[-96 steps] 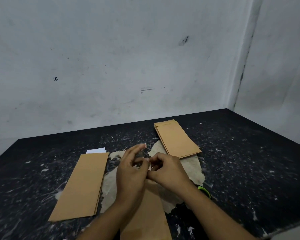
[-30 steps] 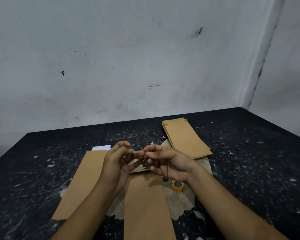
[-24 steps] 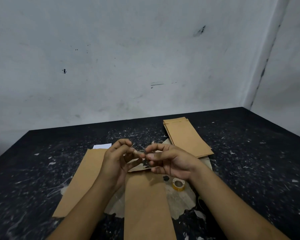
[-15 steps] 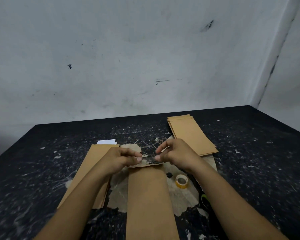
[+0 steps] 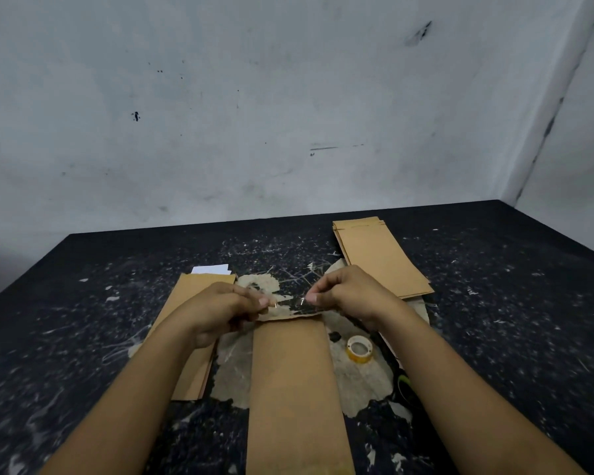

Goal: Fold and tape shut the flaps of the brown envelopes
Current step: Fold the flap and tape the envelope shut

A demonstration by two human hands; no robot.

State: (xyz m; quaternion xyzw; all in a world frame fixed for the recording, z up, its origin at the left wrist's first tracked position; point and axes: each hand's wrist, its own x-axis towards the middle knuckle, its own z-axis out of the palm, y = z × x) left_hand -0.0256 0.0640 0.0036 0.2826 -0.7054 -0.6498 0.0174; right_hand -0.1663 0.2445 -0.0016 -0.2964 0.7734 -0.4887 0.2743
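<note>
We hold a short strip of clear tape [image 5: 288, 302] stretched between both hands, just above the far end of the brown envelope [image 5: 294, 382] that lies lengthwise on the black table [image 5: 494, 320] between our forearms. Our left hand [image 5: 220, 308] pinches one end with thumb and fingertips closed on it, and our right hand [image 5: 348, 293] pinches the other end the same way. The tape looks weightless, limp and sticky, so we judge it best kept taut and held only by its very ends, or it may curl onto itself or our fingers. The envelope is thin, light paper that creases easily and could slide; pressing along its folded far edge should steady it. The tape roll [image 5: 359, 349] sits just right of it.
</note>
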